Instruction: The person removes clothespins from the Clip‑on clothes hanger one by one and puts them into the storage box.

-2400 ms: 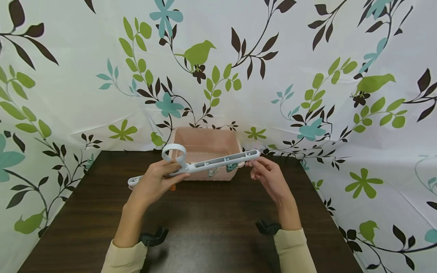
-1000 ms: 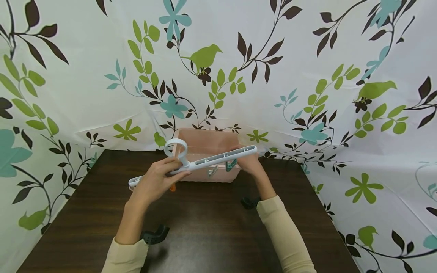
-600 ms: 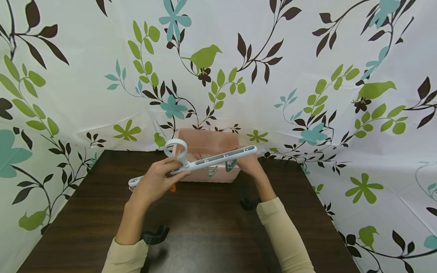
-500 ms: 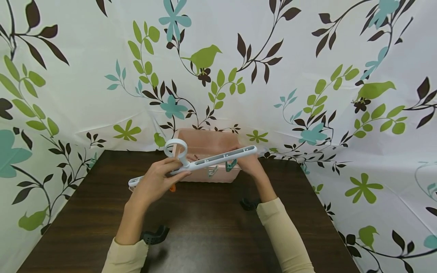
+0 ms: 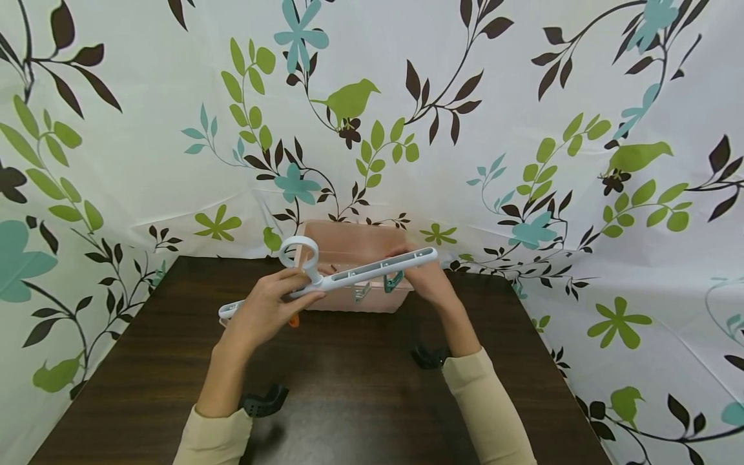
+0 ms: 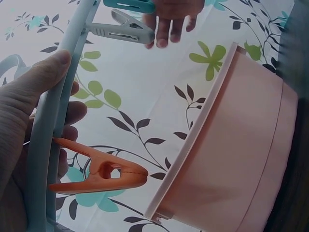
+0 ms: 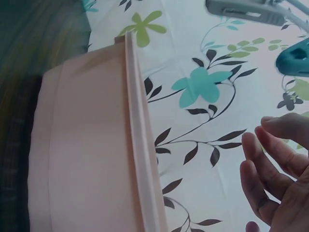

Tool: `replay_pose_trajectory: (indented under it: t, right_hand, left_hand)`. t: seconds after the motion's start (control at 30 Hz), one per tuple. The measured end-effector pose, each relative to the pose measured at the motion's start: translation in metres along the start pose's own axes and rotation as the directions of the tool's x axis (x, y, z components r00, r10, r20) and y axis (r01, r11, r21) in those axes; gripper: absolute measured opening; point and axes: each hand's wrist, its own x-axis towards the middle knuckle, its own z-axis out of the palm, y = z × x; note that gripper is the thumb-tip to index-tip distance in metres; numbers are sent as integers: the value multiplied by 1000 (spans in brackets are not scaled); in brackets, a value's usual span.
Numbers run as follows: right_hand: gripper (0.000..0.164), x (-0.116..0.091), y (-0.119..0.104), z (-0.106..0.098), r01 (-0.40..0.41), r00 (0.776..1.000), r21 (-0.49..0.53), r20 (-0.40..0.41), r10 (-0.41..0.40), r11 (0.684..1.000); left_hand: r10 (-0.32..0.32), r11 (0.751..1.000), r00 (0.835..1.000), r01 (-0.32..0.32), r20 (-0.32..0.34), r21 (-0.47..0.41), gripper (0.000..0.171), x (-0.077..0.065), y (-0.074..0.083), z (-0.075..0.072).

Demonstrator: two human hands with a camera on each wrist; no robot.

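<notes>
My left hand [image 5: 261, 310] grips a pale clip hanger [image 5: 378, 268] near its round hook, thumb along the bar. Along the bar hang an orange clothespin [image 6: 104, 174], a grey-white clothespin [image 6: 123, 31] and a teal clothespin [image 6: 129, 5]. Behind the bar's far end is my right hand [image 5: 433, 281], near the teal clothespin. In the right wrist view its fingers [image 7: 263, 169] are loosely bent with nothing between them. A pink bin [image 5: 354, 302] stands behind the hanger, and a small reddish item [image 5: 329, 267] shows inside it, partly hidden by the bar.
The bin stands at the back of a dark wooden table [image 5: 349, 387], close to a patterned cloth backdrop [image 5: 465, 161]. This cloth also rises along the left and right sides. Black wrist mounts [image 5: 264, 400] sit on both forearms.
My right hand went from the bar's end leftward over the bin, then drew back slightly right. A small reddish item appeared inside the bin. My left hand keeps holding the hanger.
</notes>
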Motion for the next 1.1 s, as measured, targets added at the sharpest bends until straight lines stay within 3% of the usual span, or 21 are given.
replay_pose_trajectory:
  t: [0.23,0.5,0.87,1.1]
  right_hand:
    - [23,-14,-8,-4,-6,1000,154,-25,10,988]
    - [24,-25,-11,-3,-76,990,218,-98,99,973]
    - [23,-34,-4,2,49,988,288,-157,-3,956]
    - [25,-38,-3,6,126,991,325,-81,-105,937]
  left_hand:
    - [9,1000,1000,-9,-8,10,19,0,-1,0]
    - [-19,1000,1000,20,-22,19,17,0,-1,-3]
    - [-38,999,999,38,-13,26,20,-2,-1,-3]
    - [-38,999,999,39,-27,20,19,-3,-2,-4]
